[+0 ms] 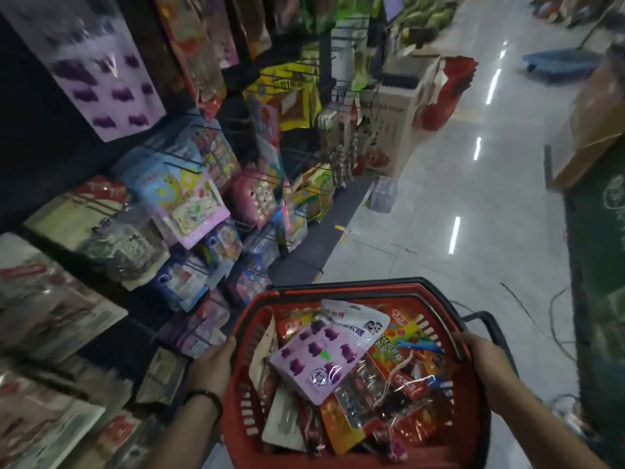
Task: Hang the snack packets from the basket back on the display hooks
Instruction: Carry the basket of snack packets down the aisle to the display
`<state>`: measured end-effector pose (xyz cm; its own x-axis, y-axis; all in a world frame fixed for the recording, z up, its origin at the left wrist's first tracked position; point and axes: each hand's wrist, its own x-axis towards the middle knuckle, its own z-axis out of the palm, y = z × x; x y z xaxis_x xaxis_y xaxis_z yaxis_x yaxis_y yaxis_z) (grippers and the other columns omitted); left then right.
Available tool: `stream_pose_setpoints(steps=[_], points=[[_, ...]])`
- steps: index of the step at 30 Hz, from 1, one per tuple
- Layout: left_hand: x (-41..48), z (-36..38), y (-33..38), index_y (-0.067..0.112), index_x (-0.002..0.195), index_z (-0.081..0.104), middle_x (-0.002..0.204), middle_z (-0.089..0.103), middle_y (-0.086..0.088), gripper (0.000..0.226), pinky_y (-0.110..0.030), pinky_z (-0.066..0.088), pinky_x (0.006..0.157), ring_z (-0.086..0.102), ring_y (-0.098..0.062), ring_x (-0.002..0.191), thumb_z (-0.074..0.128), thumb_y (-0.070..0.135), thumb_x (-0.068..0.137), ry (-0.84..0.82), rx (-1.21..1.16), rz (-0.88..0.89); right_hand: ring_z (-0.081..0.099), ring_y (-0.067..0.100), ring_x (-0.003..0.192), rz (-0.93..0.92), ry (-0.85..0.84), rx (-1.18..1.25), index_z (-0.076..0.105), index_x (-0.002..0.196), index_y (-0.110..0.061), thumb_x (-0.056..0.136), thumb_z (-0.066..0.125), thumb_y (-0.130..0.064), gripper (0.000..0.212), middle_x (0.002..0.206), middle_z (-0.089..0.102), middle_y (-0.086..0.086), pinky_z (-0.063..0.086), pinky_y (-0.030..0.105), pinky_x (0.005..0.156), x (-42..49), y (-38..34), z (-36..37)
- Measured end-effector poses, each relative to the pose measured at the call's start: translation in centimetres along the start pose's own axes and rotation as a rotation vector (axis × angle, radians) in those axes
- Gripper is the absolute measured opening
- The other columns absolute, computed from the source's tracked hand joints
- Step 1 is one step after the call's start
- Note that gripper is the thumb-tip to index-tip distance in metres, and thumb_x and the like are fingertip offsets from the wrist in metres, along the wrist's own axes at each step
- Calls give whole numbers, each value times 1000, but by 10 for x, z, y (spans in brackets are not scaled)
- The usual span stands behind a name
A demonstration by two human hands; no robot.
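Observation:
A red plastic basket (473, 414) fills the lower middle of the head view, packed with several snack packets. On top lies a lilac packet with purple shapes (318, 357); orange and red packets (406, 374) lie under it. My left hand (213, 363) grips the basket's left rim. My right hand (480, 357) grips its right rim. Display hooks (189, 164) with hanging packets cover the rack on the left. A matching lilac packet (101, 72) hangs at the upper left.
The rack of hanging packets runs along the left into the distance. A cardboard box (402, 120) and a clear water bottle (382, 194) stand on the glossy tiled floor ahead. A green display with a brown box (595, 231) stands on the right. Cables trail on the floor.

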<state>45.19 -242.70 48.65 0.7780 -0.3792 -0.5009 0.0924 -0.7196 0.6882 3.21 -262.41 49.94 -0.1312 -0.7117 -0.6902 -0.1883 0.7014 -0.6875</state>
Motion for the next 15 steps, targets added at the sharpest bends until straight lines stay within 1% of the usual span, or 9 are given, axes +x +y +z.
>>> stream_pose_setpoints(steps=[2, 3, 5, 6, 7, 9, 10, 13, 15], points=[[36, 14, -1, 27, 82, 78, 109, 79, -7, 50, -47, 56, 99, 72, -32, 104, 56, 72, 85, 11, 41, -29, 79, 44, 85, -22, -21, -22, 83, 103, -7, 83, 71, -34, 36, 91, 82, 23, 61, 66, 95, 27, -35, 14], [41, 20, 8, 28, 89, 80, 114, 79, -6, 57, -47, 55, 99, 72, -32, 105, 51, 77, 81, 32, 47, -50, 78, 43, 83, -41, -18, -34, 83, 101, -8, 83, 71, -32, 33, 91, 81, 24, 61, 65, 95, 37, -53, 21], [55, 32, 18, 24, 106, 82, 122, 77, -9, 58, -43, 54, 98, 71, -33, 109, 55, 72, 87, 56, -9, -71, 76, 42, 80, -52, -18, -35, 83, 98, -5, 85, 70, -29, 30, 89, 80, 25, 61, 61, 92, 59, -86, 40], [61, 37, 25, 22, 107, 82, 125, 76, -12, 53, -41, 53, 98, 70, -34, 111, 59, 67, 90, 56, -45, -91, 76, 44, 81, -51, -38, -39, 82, 99, -2, 84, 71, -29, 32, 90, 80, 26, 60, 62, 93, 71, -102, 50], [73, 42, 27, 22, 101, 81, 125, 75, -13, 50, -42, 53, 100, 70, -34, 112, 63, 67, 88, 59, -97, -113, 77, 45, 83, -51, -56, -52, 82, 100, -1, 80, 73, -32, 38, 91, 80, 26, 59, 65, 95, 82, -114, 59], [89, 51, 37, 25, 89, 76, 121, 76, -12, 52, -52, 55, 103, 71, -33, 108, 63, 73, 75, 84, -178, -158, 77, 47, 85, -37, -53, -68, 81, 101, 1, 69, 76, -34, 48, 91, 80, 26, 58, 69, 94, 109, -128, 76], [94, 55, 44, 22, 93, 75, 122, 75, -10, 54, -53, 55, 104, 70, -31, 108, 64, 72, 76, 78, -221, -178, 77, 48, 86, -31, -46, -67, 81, 100, 0, 65, 77, -35, 50, 91, 80, 26, 58, 70, 94, 122, -134, 84], [111, 68, 57, 14, 120, 71, 129, 70, -11, 36, -46, 51, 104, 67, -30, 111, 65, 44, 101, 79, -327, -227, 79, 48, 91, -23, -78, -155, 82, 104, -1, 65, 78, -41, 55, 95, 82, 25, 58, 70, 98, 151, -165, 108], [129, 79, 61, 12, 114, 71, 114, 73, -14, 25, -42, 50, 94, 67, -30, 98, 61, 34, 105, 79, -337, -285, 79, 48, 91, -35, -95, -211, 82, 106, -2, 72, 77, -42, 52, 96, 82, 23, 59, 69, 98, 168, -187, 126]])
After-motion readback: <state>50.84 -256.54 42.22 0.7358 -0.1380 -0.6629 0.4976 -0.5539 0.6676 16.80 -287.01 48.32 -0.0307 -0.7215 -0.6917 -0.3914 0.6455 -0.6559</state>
